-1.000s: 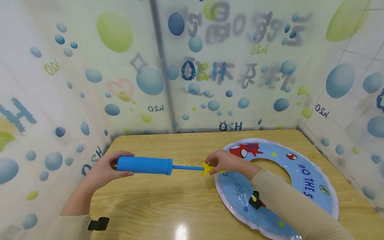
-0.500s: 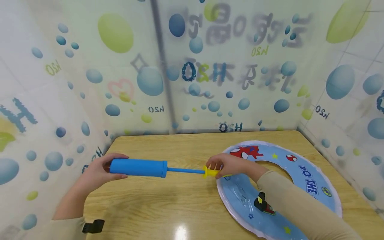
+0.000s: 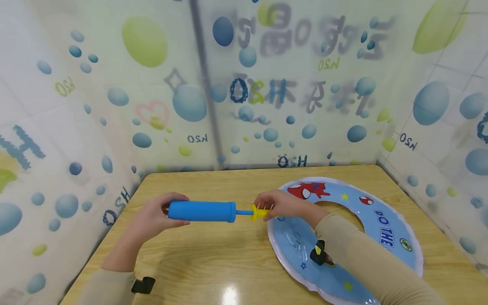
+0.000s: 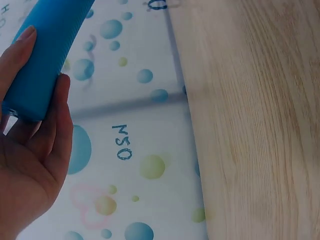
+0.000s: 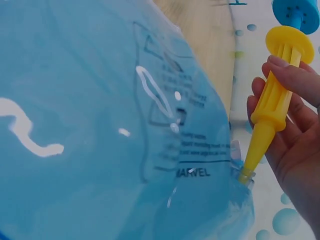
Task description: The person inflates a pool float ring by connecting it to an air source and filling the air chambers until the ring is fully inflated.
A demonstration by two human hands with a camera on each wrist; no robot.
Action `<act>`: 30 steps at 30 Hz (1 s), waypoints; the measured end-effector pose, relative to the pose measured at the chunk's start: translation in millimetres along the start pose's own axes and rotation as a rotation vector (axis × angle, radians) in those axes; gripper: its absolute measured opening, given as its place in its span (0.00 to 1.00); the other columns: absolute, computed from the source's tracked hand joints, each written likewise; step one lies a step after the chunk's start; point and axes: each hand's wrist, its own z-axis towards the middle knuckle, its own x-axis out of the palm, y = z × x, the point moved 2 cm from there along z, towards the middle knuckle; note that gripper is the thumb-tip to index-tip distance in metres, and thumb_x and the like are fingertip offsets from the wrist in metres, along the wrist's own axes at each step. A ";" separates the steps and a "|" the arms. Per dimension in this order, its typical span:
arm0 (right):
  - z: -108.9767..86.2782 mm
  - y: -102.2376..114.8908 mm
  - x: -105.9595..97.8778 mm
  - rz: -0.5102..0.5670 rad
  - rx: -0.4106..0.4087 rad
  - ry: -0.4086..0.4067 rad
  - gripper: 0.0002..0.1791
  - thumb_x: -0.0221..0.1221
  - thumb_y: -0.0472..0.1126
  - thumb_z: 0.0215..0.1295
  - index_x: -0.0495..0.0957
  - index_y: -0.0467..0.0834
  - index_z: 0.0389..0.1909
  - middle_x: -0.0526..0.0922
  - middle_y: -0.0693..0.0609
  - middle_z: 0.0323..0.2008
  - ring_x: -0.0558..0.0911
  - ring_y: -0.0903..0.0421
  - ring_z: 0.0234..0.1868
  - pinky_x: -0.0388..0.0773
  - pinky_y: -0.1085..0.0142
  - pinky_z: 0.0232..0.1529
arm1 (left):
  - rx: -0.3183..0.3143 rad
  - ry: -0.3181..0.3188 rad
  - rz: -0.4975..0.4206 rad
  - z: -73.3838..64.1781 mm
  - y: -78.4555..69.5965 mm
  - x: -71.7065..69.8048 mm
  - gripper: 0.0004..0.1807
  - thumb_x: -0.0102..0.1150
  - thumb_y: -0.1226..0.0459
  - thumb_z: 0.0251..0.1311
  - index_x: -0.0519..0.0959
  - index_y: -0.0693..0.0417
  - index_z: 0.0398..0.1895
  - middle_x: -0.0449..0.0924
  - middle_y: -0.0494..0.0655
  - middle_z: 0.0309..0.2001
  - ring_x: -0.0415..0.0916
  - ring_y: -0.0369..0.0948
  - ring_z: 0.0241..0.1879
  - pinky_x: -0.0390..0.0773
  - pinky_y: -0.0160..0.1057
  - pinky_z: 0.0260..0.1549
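A hand pump with a blue barrel and a yellow nozzle end is held level above the table between both hands. My left hand grips the far left end of the barrel, thumb on one side and fingers on the other in the left wrist view. My right hand pinches the yellow end. A short length of blue rod shows between barrel and yellow flange. In the right wrist view the nozzle tip sits in the clear valve of a blue swim ring, which lies under the right forearm.
The wooden table runs back to a wall covered with bubble-print sheeting. Similar sheeting rises at the left and right sides. The swim ring takes up the table's right part.
My left hand first drew the barrel left, lengthening the exposed rod, then pushed it right, so the rod is now much shorter. The right hand keeps its grip and shifts slightly.
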 end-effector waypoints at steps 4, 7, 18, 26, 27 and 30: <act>3.5 0.8 3.4 0.005 0.004 -0.008 0.21 0.68 0.29 0.56 0.79 0.49 0.49 0.81 0.56 0.42 0.78 0.53 0.45 0.78 0.60 0.46 | 0.032 0.004 0.015 6.0 -6.3 11.4 0.27 0.78 0.59 0.46 0.80 0.50 0.51 0.78 0.54 0.51 0.77 0.49 0.42 0.79 0.44 0.37; 7.7 1.0 5.8 0.007 0.009 -0.008 0.20 0.68 0.31 0.57 0.79 0.50 0.50 0.81 0.56 0.43 0.78 0.54 0.45 0.78 0.61 0.46 | 0.038 0.009 0.001 8.8 -8.6 18.5 0.27 0.78 0.60 0.46 0.80 0.51 0.51 0.78 0.55 0.50 0.78 0.48 0.42 0.80 0.44 0.36; 13.2 4.3 6.0 0.056 0.071 -0.027 0.17 0.70 0.35 0.57 0.79 0.50 0.46 0.81 0.54 0.42 0.78 0.53 0.46 0.79 0.60 0.44 | 0.058 0.008 0.000 13.2 -16.6 28.7 0.27 0.78 0.62 0.46 0.80 0.50 0.52 0.79 0.54 0.50 0.79 0.47 0.41 0.80 0.44 0.36; 7.7 3.2 -0.4 0.025 0.083 -0.009 0.18 0.69 0.34 0.58 0.78 0.50 0.48 0.81 0.54 0.42 0.78 0.52 0.43 0.79 0.61 0.43 | 0.052 0.003 -0.004 7.9 -13.8 6.6 0.27 0.77 0.62 0.47 0.80 0.54 0.53 0.78 0.57 0.51 0.78 0.49 0.41 0.80 0.44 0.36; 7.1 2.5 -1.1 0.023 0.081 -0.005 0.18 0.68 0.34 0.58 0.78 0.49 0.48 0.81 0.53 0.42 0.78 0.52 0.43 0.79 0.61 0.44 | 0.045 0.001 -0.004 6.3 -12.2 3.2 0.27 0.77 0.63 0.47 0.79 0.54 0.53 0.77 0.57 0.51 0.78 0.50 0.41 0.80 0.44 0.37; 4.9 0.4 -3.0 0.005 0.083 -0.001 0.18 0.68 0.34 0.59 0.78 0.50 0.48 0.81 0.54 0.42 0.78 0.52 0.43 0.79 0.62 0.43 | 0.036 -0.001 -0.007 0.8 -8.1 -6.1 0.28 0.76 0.63 0.48 0.79 0.56 0.54 0.76 0.59 0.52 0.78 0.50 0.42 0.80 0.43 0.36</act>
